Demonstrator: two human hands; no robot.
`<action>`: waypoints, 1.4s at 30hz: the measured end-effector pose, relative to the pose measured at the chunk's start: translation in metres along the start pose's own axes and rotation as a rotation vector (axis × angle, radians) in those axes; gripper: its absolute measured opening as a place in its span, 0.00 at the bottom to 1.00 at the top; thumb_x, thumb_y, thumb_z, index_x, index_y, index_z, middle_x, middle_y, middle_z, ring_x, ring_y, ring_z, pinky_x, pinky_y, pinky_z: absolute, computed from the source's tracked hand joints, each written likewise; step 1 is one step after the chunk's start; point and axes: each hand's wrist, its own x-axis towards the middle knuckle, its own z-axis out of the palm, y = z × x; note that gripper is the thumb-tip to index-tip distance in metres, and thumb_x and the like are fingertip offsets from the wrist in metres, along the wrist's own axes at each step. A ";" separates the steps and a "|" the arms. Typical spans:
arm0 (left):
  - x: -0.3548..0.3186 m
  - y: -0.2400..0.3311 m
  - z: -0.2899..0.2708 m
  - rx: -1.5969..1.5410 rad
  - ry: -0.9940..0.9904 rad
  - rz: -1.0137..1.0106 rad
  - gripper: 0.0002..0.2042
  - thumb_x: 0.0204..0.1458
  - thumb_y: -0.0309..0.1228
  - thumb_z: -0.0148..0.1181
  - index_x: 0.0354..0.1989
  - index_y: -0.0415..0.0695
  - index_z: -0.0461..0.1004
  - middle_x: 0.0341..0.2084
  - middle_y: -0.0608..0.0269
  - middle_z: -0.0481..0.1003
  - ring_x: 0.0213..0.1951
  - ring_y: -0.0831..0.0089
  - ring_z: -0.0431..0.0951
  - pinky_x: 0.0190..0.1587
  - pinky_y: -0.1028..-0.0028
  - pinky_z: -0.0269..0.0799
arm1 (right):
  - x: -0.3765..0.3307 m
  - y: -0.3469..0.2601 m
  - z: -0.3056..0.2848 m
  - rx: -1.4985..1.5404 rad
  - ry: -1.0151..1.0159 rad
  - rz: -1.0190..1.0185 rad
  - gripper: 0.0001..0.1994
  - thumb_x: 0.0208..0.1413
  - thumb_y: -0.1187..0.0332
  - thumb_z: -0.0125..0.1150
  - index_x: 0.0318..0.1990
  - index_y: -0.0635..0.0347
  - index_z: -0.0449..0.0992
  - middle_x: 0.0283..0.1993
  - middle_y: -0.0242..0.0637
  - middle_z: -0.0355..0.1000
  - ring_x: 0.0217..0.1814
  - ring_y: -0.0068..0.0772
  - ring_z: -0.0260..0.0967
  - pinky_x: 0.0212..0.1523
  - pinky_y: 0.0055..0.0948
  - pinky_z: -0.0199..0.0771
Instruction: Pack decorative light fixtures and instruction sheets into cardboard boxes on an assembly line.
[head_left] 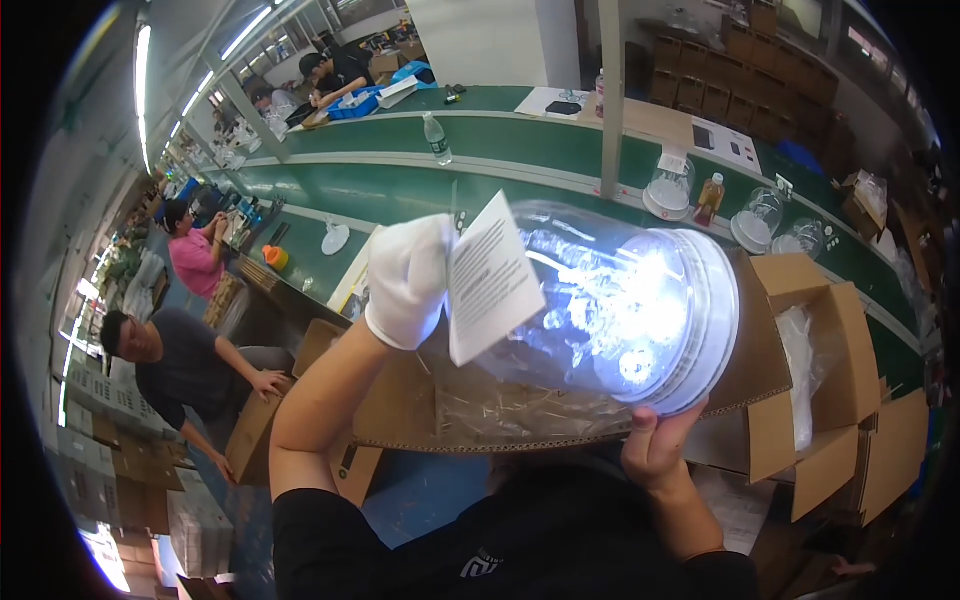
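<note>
A clear dome lamp [590, 340] lies tilted on its side in front of me, glowing bright white inside, with shapes within blurred by the glare. Its round white base [712, 320] points right. My right hand [660, 440], bare, grips the rim of that base from below. At the rounded end, my left hand [410, 280] in a white glove is closed, its fingertips partly hidden behind a printed white card [492, 280]. The card hangs against the dome beside that hand. Below the lamp stands an opened cardboard box [400, 400] with clear plastic wrap [510, 412] inside.
Another open carton [840, 350] stands at the right, holding white packing. Similar domes [668, 190], a small bottle [710, 198] and a water bottle [437, 140] stand along the green bench [380, 140]. At the left, a person [190, 370] handles a box; others work farther back.
</note>
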 end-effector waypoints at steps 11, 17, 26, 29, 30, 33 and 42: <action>-0.016 0.005 -0.022 -0.181 -0.124 0.400 0.16 0.55 0.31 0.57 0.16 0.42 0.64 0.16 0.57 0.69 0.16 0.64 0.69 0.19 0.69 0.61 | -0.024 -0.016 -0.021 0.153 -0.155 0.066 0.33 0.64 0.66 0.53 0.66 0.72 0.41 0.64 0.51 0.54 0.65 0.38 0.56 0.67 0.37 0.53; -0.038 -0.027 -0.033 0.110 -0.134 0.410 0.14 0.53 0.28 0.54 0.15 0.43 0.64 0.16 0.58 0.68 0.15 0.61 0.68 0.19 0.67 0.60 | 0.007 -0.026 -0.066 0.203 -0.533 0.477 0.40 0.54 0.51 0.68 0.63 0.69 0.54 0.55 0.53 0.71 0.58 0.46 0.72 0.61 0.38 0.69; -0.052 0.006 -0.014 0.407 -0.493 0.432 0.12 0.47 0.31 0.56 0.16 0.49 0.62 0.14 0.66 0.62 0.17 0.66 0.67 0.20 0.67 0.59 | 0.123 0.009 -0.063 -0.526 -1.235 0.111 0.17 0.65 0.58 0.54 0.54 0.58 0.73 0.49 0.49 0.77 0.49 0.53 0.76 0.48 0.46 0.76; -0.067 0.003 -0.007 0.475 -0.625 0.436 0.14 0.50 0.35 0.58 0.15 0.50 0.64 0.14 0.68 0.64 0.18 0.68 0.69 0.21 0.67 0.62 | 0.152 0.043 -0.010 -0.606 -1.543 0.131 0.16 0.64 0.59 0.55 0.53 0.57 0.75 0.51 0.45 0.76 0.51 0.51 0.75 0.52 0.46 0.74; -0.070 0.002 -0.003 0.466 -0.659 0.424 0.15 0.50 0.38 0.59 0.15 0.50 0.66 0.13 0.68 0.64 0.17 0.68 0.69 0.20 0.67 0.63 | 0.154 0.061 0.006 -0.616 -1.624 0.127 0.16 0.63 0.60 0.55 0.54 0.56 0.75 0.51 0.45 0.77 0.52 0.51 0.75 0.52 0.47 0.74; -0.076 0.008 0.007 0.467 -0.785 0.426 0.16 0.52 0.39 0.60 0.14 0.50 0.68 0.12 0.67 0.65 0.16 0.68 0.69 0.17 0.68 0.64 | 0.135 0.118 0.057 -0.594 -1.896 0.107 0.18 0.62 0.61 0.57 0.57 0.54 0.75 0.50 0.46 0.77 0.56 0.51 0.73 0.55 0.48 0.72; -0.105 0.012 0.004 0.412 -0.885 0.447 0.18 0.53 0.43 0.61 0.19 0.46 0.67 0.16 0.65 0.64 0.18 0.69 0.69 0.17 0.70 0.65 | 0.010 0.238 0.122 -0.653 -1.589 -0.135 0.24 0.59 0.64 0.53 0.64 0.47 0.68 0.65 0.47 0.67 0.56 0.51 0.73 0.53 0.45 0.74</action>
